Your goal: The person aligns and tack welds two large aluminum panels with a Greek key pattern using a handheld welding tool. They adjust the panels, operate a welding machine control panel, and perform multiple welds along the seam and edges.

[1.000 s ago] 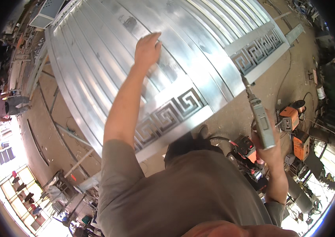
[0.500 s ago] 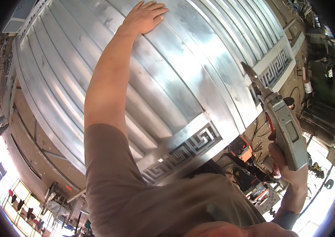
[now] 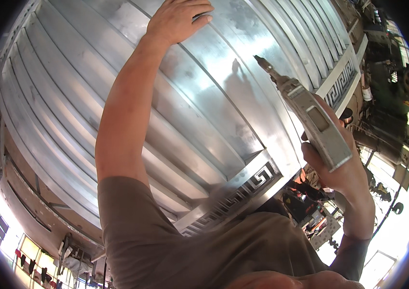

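ribbed metal panel (image 3: 204,108), boxy tool (image 3: 316,121)

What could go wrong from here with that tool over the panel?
1. The pointed tip of the grey tool in the right hand angles toward the side where the left hand is; a slip might nick the bare fingers.
2. The tip sits over the shiny metal panel, so a stray touch could scratch it.
3. The shirt is close to the fretwork trim and might snag.
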`<state>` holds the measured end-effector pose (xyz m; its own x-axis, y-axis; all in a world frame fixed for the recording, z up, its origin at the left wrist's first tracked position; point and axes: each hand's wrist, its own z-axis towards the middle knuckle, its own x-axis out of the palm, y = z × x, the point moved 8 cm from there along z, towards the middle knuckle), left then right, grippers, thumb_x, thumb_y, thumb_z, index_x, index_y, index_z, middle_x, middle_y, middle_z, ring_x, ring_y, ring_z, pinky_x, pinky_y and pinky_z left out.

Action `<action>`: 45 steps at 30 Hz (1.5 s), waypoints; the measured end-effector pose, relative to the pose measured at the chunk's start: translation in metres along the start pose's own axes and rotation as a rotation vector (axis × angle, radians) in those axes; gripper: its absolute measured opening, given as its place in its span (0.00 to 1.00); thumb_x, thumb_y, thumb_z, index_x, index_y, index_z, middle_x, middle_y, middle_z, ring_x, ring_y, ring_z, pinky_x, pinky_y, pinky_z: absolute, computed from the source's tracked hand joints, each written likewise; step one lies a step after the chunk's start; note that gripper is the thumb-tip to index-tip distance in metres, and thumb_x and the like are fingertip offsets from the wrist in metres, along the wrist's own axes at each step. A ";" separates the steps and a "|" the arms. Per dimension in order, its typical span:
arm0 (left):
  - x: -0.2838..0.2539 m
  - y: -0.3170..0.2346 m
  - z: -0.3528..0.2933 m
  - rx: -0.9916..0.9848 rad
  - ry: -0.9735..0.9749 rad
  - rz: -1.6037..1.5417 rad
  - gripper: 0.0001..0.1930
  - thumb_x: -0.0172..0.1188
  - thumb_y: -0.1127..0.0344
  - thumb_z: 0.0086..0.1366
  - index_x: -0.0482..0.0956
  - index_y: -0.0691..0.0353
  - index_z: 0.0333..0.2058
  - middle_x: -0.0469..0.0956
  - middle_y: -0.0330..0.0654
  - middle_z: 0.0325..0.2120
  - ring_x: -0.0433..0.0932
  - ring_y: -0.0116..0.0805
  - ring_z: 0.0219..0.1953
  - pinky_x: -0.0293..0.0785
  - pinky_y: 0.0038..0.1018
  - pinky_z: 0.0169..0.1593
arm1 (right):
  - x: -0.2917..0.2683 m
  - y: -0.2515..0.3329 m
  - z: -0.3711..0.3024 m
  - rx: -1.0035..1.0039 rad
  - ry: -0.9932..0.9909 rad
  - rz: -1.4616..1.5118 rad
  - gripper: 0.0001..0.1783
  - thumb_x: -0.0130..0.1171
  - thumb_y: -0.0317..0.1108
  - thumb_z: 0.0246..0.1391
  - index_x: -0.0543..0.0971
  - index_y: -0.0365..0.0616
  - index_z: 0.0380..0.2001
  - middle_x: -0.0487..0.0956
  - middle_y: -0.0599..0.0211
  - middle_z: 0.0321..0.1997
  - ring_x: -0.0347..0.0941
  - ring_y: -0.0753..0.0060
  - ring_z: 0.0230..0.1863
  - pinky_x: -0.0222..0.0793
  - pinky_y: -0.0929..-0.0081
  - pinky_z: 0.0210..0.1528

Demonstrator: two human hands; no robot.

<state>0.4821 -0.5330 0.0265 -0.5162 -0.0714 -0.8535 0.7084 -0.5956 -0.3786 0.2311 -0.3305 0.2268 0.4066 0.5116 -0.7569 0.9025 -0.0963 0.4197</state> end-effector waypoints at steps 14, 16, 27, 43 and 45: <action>-0.004 -0.002 -0.001 -0.019 -0.088 -0.007 0.13 0.60 0.58 0.74 0.87 0.54 0.50 0.85 0.33 0.54 0.76 0.38 0.63 0.64 0.45 0.75 | 0.066 0.013 0.051 -0.146 -0.060 -0.023 0.49 0.70 0.29 0.55 0.63 0.54 0.79 0.86 0.46 0.53 0.86 0.39 0.51 0.82 0.57 0.53; -0.006 -0.003 0.000 -0.014 -0.093 -0.014 0.13 0.59 0.58 0.75 0.87 0.54 0.49 0.85 0.33 0.54 0.77 0.38 0.63 0.64 0.45 0.74 | 0.071 0.012 0.053 -0.164 -0.058 -0.079 0.49 0.73 0.38 0.58 0.61 0.55 0.80 0.86 0.47 0.53 0.86 0.40 0.53 0.82 0.55 0.54; -0.013 -0.003 0.000 0.003 -0.124 -0.110 0.15 0.55 0.55 0.79 0.87 0.56 0.46 0.87 0.36 0.49 0.78 0.43 0.60 0.66 0.49 0.73 | 0.087 0.012 0.065 -0.262 -0.173 -0.120 0.56 0.74 0.32 0.48 0.60 0.58 0.80 0.86 0.50 0.45 0.86 0.39 0.43 0.83 0.50 0.44; -0.011 -0.004 0.000 -0.017 -0.072 -0.073 0.18 0.51 0.52 0.82 0.87 0.56 0.48 0.86 0.38 0.51 0.78 0.42 0.61 0.64 0.51 0.75 | 0.094 0.012 0.066 -0.252 -0.217 -0.157 0.52 0.73 0.34 0.52 0.62 0.59 0.79 0.86 0.52 0.42 0.86 0.42 0.38 0.84 0.52 0.40; -0.008 0.001 0.001 -0.108 -0.037 -0.074 0.20 0.49 0.52 0.83 0.87 0.56 0.51 0.86 0.39 0.55 0.77 0.41 0.64 0.61 0.50 0.77 | 0.094 0.012 0.067 -0.254 -0.216 -0.165 0.52 0.73 0.34 0.52 0.62 0.59 0.79 0.86 0.51 0.41 0.86 0.42 0.38 0.84 0.52 0.40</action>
<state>0.4861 -0.5341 0.0330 -0.5848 -0.0613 -0.8089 0.7145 -0.5110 -0.4779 0.2899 -0.3402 0.1271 0.3035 0.3076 -0.9018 0.9054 0.2016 0.3735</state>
